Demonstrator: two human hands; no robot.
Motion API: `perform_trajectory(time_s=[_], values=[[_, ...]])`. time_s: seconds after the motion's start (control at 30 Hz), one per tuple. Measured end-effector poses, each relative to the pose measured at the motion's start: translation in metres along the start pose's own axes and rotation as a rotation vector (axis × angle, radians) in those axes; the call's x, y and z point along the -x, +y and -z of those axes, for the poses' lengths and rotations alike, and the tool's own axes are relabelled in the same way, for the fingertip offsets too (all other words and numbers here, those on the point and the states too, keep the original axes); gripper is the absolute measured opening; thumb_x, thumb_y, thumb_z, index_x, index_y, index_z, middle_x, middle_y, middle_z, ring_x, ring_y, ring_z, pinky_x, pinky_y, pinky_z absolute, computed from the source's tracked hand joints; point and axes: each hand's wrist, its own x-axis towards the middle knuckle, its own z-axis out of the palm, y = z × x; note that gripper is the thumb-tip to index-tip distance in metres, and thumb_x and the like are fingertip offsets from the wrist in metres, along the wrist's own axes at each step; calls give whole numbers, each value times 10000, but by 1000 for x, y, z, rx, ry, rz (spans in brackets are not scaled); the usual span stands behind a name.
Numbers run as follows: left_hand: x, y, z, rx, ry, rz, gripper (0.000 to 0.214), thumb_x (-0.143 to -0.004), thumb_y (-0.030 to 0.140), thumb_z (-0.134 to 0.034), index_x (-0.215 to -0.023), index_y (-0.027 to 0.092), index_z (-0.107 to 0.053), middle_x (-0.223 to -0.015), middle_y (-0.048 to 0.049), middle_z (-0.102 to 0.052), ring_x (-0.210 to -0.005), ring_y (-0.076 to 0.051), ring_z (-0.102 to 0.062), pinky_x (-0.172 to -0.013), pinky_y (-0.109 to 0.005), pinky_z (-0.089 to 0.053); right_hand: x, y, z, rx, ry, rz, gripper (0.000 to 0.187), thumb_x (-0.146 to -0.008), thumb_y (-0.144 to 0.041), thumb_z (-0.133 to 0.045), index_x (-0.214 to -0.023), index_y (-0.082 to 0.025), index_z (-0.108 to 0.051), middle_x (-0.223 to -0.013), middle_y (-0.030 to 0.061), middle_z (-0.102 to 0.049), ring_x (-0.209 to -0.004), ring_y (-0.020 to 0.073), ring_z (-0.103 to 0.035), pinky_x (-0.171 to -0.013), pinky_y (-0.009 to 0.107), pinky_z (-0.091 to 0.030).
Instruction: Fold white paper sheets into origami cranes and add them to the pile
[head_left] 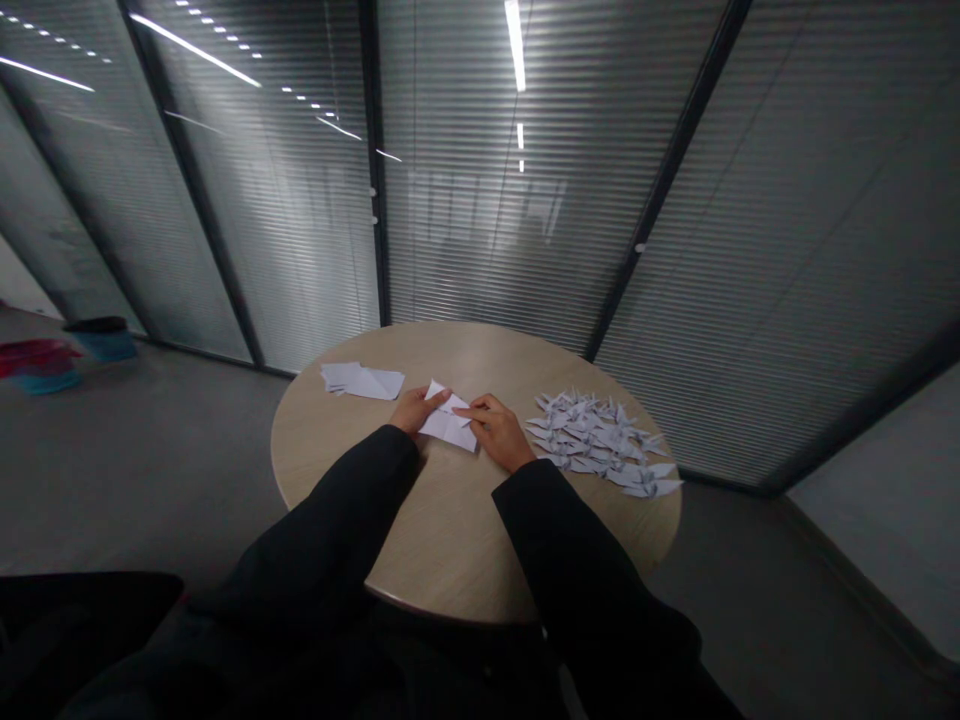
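Folded paper (448,428) lies on the counter (450,540) between loose sheets (361,381) and paper cranes (596,435), the left grip (412,410) half closed on its upper corner, the right grip (496,432) pressing 1 finger (466,411) along its edge.

The round, pale wood-grain tabletop (450,535) shows a smooth, low-sheen finish; the folded white paper sheet (448,428), white paper origami cranes (600,440) and black cloth sleeves (315,525) appear matt.

Left hand (412,410) and right hand (496,432) reach inward from black sleeves (330,510), nearly meeting.
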Motion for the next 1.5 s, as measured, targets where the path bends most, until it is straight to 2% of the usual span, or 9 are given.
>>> perform_trajectory(time_s=[0.17,0.3,0.37,0.47,0.6,0.87,1.33,1.5], values=[[-4,-3,5,-27,24,-120,428,-545,472,-756,-723,100,-640,-622,-52,-640,-515,-133,-553,-521,-252,-402,-2,-5,2,-168,15,-77,398,-782,-91,-438,-1071,-240,-667,-984,44,-581,-912,154,-554,-850,292,-439],[-4,-3,5,-85,40,-198,420,-572,473,-741,-746,103,-646,-659,-67,-652,-550,-139,-565,-551,-261,-413,-4,-3,2,-430,154,-319,331,-863,-271,-418,-1115,-201,-620,-957,49,-642,-874,161,-591,-821,308,-451],[-2,-3,2,-128,10,-212,420,-577,477,-738,-746,102,-649,-665,-70,-651,-555,-141,-563,-551,-261,-410,-5,-1,-1,-508,163,-451,330,-841,-383,-475,-1037,-172,-636,-890,52,-661,-822,167,-603,-766,296,-461],[3,-2,-2,-161,-23,-219,420,-574,481,-739,-734,104,-648,-661,-63,-644,-546,-135,-550,-537,-254,-400,-5,3,-5,-560,70,-530,333,-741,-448,-597,-860,-143,-654,-815,53,-666,-763,168,-599,-697,271,-454],[8,2,-6,-189,-34,-211,443,-565,499,-737,-744,102,-658,-665,-66,-645,-560,-144,-555,-535,-256,-405,-4,6,-7,-548,-18,-522,334,-711,-465,-615,-736,-134,-646,-715,31,-642,-674,143,-565,-615,244,-420],[9,1,-8,-183,-25,-188,398,-575,482,-728,-682,111,-631,-611,-51,-619,-511,-129,-527,-501,-248,-374,-3,10,-8,-541,-25,-522,325,-695,-467,-615,-652,-145,-603,-611,-5,-583,-576,116,-511,-544,230,-365],[6,-1,-5,-219,-11,-154,355,-603,440,-719,-684,104,-636,-595,-54,-612,-503,-133,-525,-492,-253,-362,-3,9,-7,-533,-24,-541,308,-669,-448,-634,-644,-143,-604,-609,7,-606,-562,118,-520,-528,231,-371],[7,4,-5,-195,44,-160,350,-565,432,-743,-654,112,-635,-534,-28,-571,-459,-115,-486,-463,-241,-322,-2,8,-4,-481,-38,-530,292,-687,-432,-621,-647,-143,-612,-614,13,-612,-562,123,-528,-519,229,-369]])
